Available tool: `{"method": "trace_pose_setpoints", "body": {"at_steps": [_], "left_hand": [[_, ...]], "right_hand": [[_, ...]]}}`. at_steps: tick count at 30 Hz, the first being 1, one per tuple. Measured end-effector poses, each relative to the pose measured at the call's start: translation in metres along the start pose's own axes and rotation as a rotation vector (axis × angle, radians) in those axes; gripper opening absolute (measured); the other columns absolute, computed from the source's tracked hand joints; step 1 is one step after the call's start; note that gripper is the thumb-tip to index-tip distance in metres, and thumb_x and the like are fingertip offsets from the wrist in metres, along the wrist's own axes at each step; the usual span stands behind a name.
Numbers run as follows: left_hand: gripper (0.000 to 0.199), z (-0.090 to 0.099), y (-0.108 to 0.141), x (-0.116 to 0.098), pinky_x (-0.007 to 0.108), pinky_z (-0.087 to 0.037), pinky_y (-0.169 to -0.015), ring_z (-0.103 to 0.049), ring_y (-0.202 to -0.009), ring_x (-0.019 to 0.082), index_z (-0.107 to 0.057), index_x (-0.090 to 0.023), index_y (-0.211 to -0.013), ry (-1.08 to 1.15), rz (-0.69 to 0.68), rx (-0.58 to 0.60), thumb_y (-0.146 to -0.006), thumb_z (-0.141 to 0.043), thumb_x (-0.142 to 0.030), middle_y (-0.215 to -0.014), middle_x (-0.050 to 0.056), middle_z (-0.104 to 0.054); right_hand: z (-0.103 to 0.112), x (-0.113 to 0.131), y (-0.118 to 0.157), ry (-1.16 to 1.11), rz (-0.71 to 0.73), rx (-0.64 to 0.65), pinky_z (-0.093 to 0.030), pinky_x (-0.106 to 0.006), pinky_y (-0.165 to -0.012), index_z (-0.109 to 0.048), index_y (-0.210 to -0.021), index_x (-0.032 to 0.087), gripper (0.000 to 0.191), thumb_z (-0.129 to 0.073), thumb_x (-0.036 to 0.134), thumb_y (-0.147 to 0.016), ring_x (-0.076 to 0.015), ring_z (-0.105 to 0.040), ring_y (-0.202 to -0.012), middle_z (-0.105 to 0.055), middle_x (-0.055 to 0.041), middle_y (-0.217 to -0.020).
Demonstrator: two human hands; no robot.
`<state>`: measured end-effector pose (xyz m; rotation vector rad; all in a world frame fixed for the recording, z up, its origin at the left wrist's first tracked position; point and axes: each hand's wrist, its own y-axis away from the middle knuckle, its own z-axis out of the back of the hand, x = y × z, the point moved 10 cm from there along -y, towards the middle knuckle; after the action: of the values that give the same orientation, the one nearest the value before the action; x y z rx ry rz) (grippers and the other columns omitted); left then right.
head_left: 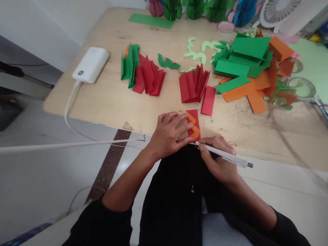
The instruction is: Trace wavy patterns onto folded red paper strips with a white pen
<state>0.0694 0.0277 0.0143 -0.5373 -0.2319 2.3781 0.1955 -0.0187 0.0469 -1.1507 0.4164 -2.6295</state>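
At the table's near edge lies a red paper piece (188, 112) with an orange wavy paper cutout (196, 132) on top of it. My left hand (170, 131) rests over their left side, fingers stretched out and pressing down, so part of both is hidden. In my right hand (220, 160) is a white pen (225, 155), pinched between thumb and fingers. Its tip is by the lower end of the orange cutout; I cannot tell whether it touches the paper. A folded red strip (208, 100) lies just beyond.
Folded red papers (194, 87), another red bundle (149, 78) and green folded papers (130, 65) stand farther back. A green and orange paper pile (249, 54) is at right, near tape rolls (302, 87). A white power bank (91, 65) with a cable sits at left; a fan (279, 10) stands behind.
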Motion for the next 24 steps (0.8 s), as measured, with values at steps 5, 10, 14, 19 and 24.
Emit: {"method": "trace_pose_setpoints", "body": {"at_steps": [5,10,14,19,24], "left_hand": [[0.036,0.0002,0.0003,0.0000,0.047,-0.034,-0.100,-0.045,-0.121,0.031,-0.065,-0.027,-0.118,0.002,0.004,0.002,-0.091,-0.059,-0.049,-0.134,0.007,-0.059],[0.035,0.0000,0.0007,-0.0002,0.047,-0.033,-0.100,-0.046,-0.122,0.031,-0.065,-0.027,-0.118,-0.008,0.001,-0.001,-0.090,-0.060,-0.048,-0.135,0.007,-0.059],[0.035,-0.0008,0.0005,0.0005,0.047,-0.033,-0.101,-0.045,-0.122,0.030,-0.065,-0.027,-0.118,-0.003,0.010,0.003,-0.090,-0.060,-0.049,-0.135,0.007,-0.059],[0.036,-0.0006,0.0008,0.0002,0.047,-0.034,-0.100,-0.046,-0.121,0.031,-0.065,-0.027,-0.117,-0.008,0.002,-0.004,-0.090,-0.060,-0.049,-0.135,0.007,-0.059],[0.036,0.0001,0.0012,-0.0014,0.047,-0.034,-0.099,-0.046,-0.120,0.031,-0.065,-0.026,-0.117,-0.007,-0.013,-0.014,-0.091,-0.059,-0.049,-0.134,0.007,-0.059]], "right_hand": [[-0.0016,0.0027,-0.0011,0.004,0.020,0.009,-0.050,-0.032,-0.068,-0.064,-0.083,0.024,0.009,-0.058,0.023,-0.089,-0.0163,-0.067,-0.065,-0.073,0.0001,-0.073],[-0.0043,0.0022,-0.0006,0.014,0.017,0.022,-0.049,-0.033,-0.068,-0.064,-0.082,0.023,0.009,-0.058,0.023,-0.089,-0.0167,-0.067,-0.066,-0.074,-0.0010,-0.074],[-0.0048,0.0016,-0.0004,0.022,0.011,0.021,-0.048,-0.033,-0.068,-0.064,-0.082,0.023,0.010,-0.058,0.023,-0.089,-0.0169,-0.067,-0.067,-0.074,-0.0013,-0.074],[-0.0045,0.0011,-0.0003,0.018,0.006,0.015,-0.049,-0.033,-0.069,-0.064,-0.083,0.024,0.009,-0.057,0.023,-0.089,-0.0173,-0.067,-0.068,-0.074,-0.0013,-0.075],[-0.0025,0.0011,-0.0005,0.021,0.012,0.003,-0.049,-0.033,-0.068,-0.063,-0.083,0.024,0.008,-0.058,0.022,-0.089,-0.0170,-0.067,-0.067,-0.074,-0.0012,-0.075]]}}
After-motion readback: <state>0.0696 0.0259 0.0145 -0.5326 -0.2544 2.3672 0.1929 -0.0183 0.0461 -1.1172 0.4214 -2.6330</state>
